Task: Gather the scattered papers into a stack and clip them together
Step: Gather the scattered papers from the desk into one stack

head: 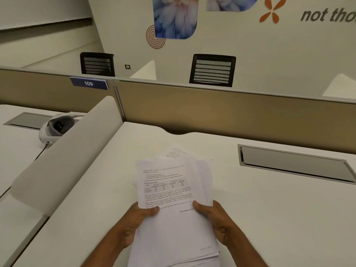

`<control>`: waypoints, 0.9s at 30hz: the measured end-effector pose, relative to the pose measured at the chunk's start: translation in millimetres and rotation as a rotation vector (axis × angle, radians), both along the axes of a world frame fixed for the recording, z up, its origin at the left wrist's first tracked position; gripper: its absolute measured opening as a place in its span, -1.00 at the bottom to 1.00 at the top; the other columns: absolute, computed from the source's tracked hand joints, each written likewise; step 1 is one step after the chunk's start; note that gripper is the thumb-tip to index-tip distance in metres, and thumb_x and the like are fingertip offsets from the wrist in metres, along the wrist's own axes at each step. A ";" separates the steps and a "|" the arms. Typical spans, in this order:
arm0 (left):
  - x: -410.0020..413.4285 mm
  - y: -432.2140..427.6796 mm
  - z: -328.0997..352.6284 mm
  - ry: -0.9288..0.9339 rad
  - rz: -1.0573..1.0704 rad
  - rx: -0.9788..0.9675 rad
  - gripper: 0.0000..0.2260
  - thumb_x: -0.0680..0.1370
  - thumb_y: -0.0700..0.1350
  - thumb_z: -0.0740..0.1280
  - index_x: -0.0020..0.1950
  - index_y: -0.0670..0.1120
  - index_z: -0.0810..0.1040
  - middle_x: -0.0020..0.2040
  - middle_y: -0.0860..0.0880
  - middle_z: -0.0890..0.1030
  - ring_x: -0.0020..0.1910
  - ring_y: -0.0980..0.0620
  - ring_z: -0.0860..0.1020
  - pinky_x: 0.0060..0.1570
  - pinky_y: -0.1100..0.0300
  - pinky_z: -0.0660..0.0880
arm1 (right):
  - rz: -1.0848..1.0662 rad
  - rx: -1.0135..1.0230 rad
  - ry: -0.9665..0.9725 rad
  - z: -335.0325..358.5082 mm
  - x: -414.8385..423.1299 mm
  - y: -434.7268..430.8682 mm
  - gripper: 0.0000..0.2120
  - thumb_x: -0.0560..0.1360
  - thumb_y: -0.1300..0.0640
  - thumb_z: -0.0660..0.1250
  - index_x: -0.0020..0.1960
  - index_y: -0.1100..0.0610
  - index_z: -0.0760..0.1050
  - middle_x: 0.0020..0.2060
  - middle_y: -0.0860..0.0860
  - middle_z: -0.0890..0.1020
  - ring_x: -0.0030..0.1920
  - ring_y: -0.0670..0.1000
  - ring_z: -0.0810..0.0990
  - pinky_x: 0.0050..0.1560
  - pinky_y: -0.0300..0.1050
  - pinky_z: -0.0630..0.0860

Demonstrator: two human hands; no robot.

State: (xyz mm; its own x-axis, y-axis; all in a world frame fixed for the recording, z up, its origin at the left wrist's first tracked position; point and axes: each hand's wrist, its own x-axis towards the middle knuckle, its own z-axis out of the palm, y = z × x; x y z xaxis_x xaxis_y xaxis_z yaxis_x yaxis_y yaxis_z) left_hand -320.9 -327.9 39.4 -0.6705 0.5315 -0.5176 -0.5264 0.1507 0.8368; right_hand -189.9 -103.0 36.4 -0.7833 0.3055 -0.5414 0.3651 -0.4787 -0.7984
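Our left hand (137, 220) grips the left edge of the papers (173, 191), thumb on the top sheet. Our right hand (214, 218) grips the right edge in the same way. The papers are in the lower middle of the frame, over the white worktop (269, 218), with the sheets fanned and uneven. A white headset (55, 128) lies at the left. A black chair (212, 71) stands behind the partition (212, 106).
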 end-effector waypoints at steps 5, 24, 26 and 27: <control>-67.5 -7.4 4.9 0.099 0.020 0.013 -0.34 0.28 0.02 0.65 0.35 -0.03 0.57 0.22 0.00 0.69 0.24 -0.05 0.61 0.34 0.03 0.47 | -0.201 0.049 -0.081 -0.3 -57.0 -22.1 -0.62 0.55 -0.11 0.42 0.22 0.14 0.61 0.04 0.06 0.75 0.05 0.10 0.72 0.15 0.04 0.64; -189.4 5.1 -58.0 0.115 -0.045 -0.149 -0.54 0.58 -0.19 0.42 0.48 -0.10 0.47 0.36 -0.14 0.59 0.32 -0.21 0.53 0.41 -0.17 0.41 | -0.466 0.112 -0.378 13.6 -145.3 -11.1 -0.79 0.58 0.29 0.37 0.18 0.19 0.45 0.01 0.08 0.55 -0.06 0.08 0.55 -0.02 -0.03 0.50; -191.3 6.0 -60.0 0.113 -0.043 -0.160 -0.54 0.57 -0.18 0.43 0.47 -0.11 0.48 0.37 -0.15 0.59 0.31 -0.22 0.53 0.41 -0.18 0.41 | -0.471 0.085 -0.376 11.8 -145.4 -7.7 -0.83 0.57 0.27 0.40 0.12 0.19 0.47 -0.08 0.05 0.56 -0.14 0.05 0.52 -0.10 -0.10 0.45; -191.9 6.0 -60.6 0.118 -0.048 -0.164 -0.54 0.57 -0.18 0.43 0.47 -0.11 0.48 0.36 -0.15 0.59 0.31 -0.22 0.53 0.39 -0.16 0.42 | -0.468 0.072 -0.385 10.0 -145.1 -6.1 -0.83 0.56 0.26 0.41 0.12 0.20 0.48 -0.16 0.04 0.56 -0.21 0.03 0.51 -0.20 -0.13 0.44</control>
State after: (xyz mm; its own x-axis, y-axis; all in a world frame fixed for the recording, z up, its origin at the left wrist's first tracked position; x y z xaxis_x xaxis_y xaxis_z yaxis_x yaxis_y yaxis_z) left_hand -512.9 -321.9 -21.2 -0.7077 0.4791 -0.5192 -0.4150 0.3129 0.8544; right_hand -335.0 -109.1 46.4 -0.3090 0.6163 -0.7244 0.3978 -0.6081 -0.6870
